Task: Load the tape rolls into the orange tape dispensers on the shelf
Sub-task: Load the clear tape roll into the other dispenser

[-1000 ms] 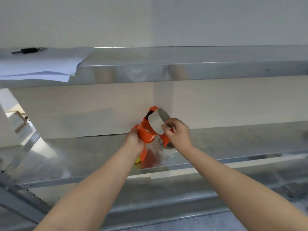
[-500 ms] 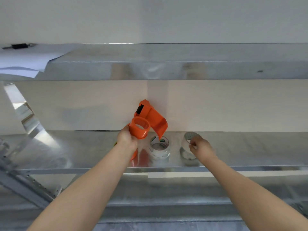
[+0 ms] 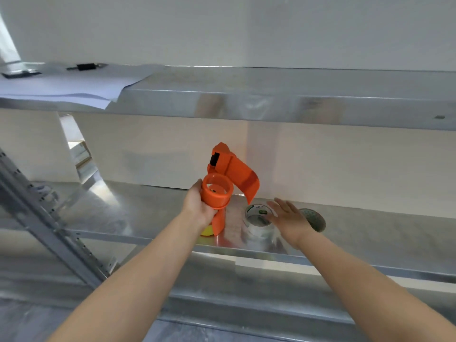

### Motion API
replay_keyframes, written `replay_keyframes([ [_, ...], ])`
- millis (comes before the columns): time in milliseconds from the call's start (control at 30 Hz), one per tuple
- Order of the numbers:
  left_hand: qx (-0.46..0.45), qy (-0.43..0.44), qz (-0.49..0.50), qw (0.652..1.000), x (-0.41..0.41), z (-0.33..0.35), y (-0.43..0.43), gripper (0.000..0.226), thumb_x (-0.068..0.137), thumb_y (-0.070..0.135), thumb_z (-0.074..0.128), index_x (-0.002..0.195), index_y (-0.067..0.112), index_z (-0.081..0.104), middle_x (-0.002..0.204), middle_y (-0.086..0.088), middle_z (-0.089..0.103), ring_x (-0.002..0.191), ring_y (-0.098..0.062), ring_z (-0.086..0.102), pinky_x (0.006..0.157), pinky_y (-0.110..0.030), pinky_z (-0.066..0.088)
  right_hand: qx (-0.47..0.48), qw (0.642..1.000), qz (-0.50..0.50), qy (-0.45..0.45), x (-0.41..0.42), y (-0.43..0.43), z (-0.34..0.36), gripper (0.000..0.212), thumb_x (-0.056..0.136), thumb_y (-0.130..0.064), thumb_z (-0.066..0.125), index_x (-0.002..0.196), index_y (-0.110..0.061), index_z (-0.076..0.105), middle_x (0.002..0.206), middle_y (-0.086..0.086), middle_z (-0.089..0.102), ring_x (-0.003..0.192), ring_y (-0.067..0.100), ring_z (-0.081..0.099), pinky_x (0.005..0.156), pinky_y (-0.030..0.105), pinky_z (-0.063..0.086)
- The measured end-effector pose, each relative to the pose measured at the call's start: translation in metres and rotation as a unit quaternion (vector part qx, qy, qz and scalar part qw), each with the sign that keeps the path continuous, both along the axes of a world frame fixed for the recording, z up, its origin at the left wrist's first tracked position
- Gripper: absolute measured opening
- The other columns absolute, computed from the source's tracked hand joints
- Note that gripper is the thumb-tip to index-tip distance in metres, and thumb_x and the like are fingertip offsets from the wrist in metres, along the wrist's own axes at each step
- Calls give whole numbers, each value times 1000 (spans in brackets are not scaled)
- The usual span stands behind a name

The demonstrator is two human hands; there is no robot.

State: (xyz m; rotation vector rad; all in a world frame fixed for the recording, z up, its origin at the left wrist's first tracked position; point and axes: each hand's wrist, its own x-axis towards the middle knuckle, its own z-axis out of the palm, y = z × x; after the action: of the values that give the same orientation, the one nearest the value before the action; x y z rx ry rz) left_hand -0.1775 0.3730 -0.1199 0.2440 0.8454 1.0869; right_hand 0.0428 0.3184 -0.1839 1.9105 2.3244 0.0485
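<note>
The left hand [image 3: 201, 208] is wrapped around the round hub of a glossy orange plastic tape dispenser [image 3: 228, 180], holding it upright with the hollow cylindrical core facing the camera and empty. Above the hand the body rises to a blocky head with a dark insert, and a curved guard flap sweeps down to the right. Just below this hand a yellow part [image 3: 206, 230] peeks out against the shelf [image 3: 138, 213].

The right hand [image 3: 290, 219] hovers flat with fingers spread, gripping nothing, just over a clear tape roll [image 3: 257, 218] lying flat on the shelf, its ring open upward. Just beyond this hand, on its right, a dull grey disc [image 3: 314, 218] leans tilted.

The shelf is smooth reflective metal, bare to either side of both hands, its front lip straight and close below the wrists. An upper metal shelf [image 3: 296, 95] overhangs, with white paper [image 3: 61, 88] draped at its far left.
</note>
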Motion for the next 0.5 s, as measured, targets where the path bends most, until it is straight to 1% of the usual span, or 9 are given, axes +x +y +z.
replay_keyframes([
  [100,12,34,-17,999,-15,-2,-1,42,97,39,38,113,5,57,102,-20,64,97,-30,62,108,-44,41,-18,999,-36,31,-11,7,-3,45,93,-12,41,138,-17,40,158,5,14,146,25,7,120,34,6],
  [200,39,103,-25,994,-26,-1,0,42,98,40,35,96,8,62,101,-19,66,98,-30,62,105,-43,42,-55,994,-34,84,-13,11,-9,42,86,-20,57,128,-16,52,154,2,25,145,23,14,118,32,12],
  [267,62,132,-6,989,-30,2,2,39,99,39,35,95,12,62,103,-17,68,91,-27,67,86,-37,54,-61,979,-66,184,-19,12,-6,39,81,-26,64,118,-11,60,142,8,44,136,25,33,111,32,27],
  [300,67,144,8,987,-33,1,5,36,99,38,36,92,13,61,95,-13,71,78,-22,71,69,-31,57,-49,959,-100,260,-25,10,0,30,81,-24,65,106,-7,65,124,11,58,119,25,48,99,32,39],
  [333,67,158,34,985,-36,1,9,33,99,36,37,92,14,61,86,-9,72,65,-17,71,55,-26,56,-30,927,-132,350,-32,9,9,15,82,-21,65,86,-7,66,95,10,63,94,24,57,80,32,45],
  [367,68,176,62,980,-39,2,11,31,99,35,38,96,13,61,86,-6,71,60,-15,69,48,-24,52,-14,883,-170,438,-39,9,18,18,82,-20,65,68,-11,59,73,6,56,71,19,52,62,31,40],
  [400,73,197,83,974,-41,3,14,30,98,34,39,103,12,59,91,-6,68,62,-15,66,49,-24,49,1,828,-206,522,-42,11,23,26,82,-20,65,61,-14,51,64,4,48,61,16,44,54,29,32],
  [467,87,252,95,959,-44,1,20,27,98,31,39,102,12,57,92,-6,63,66,-15,57,53,-25,41,10,713,-240,658,-48,11,35,22,80,-22,68,63,-14,56,68,9,57,64,18,47,60,30,39],
  [500,95,274,91,953,-44,2,20,24,98,29,39,92,14,56,85,-3,61,64,-14,54,52,-25,39,3,670,-236,704,-52,12,40,16,78,-23,70,68,-12,63,80,13,66,73,21,54,72,35,47],
])
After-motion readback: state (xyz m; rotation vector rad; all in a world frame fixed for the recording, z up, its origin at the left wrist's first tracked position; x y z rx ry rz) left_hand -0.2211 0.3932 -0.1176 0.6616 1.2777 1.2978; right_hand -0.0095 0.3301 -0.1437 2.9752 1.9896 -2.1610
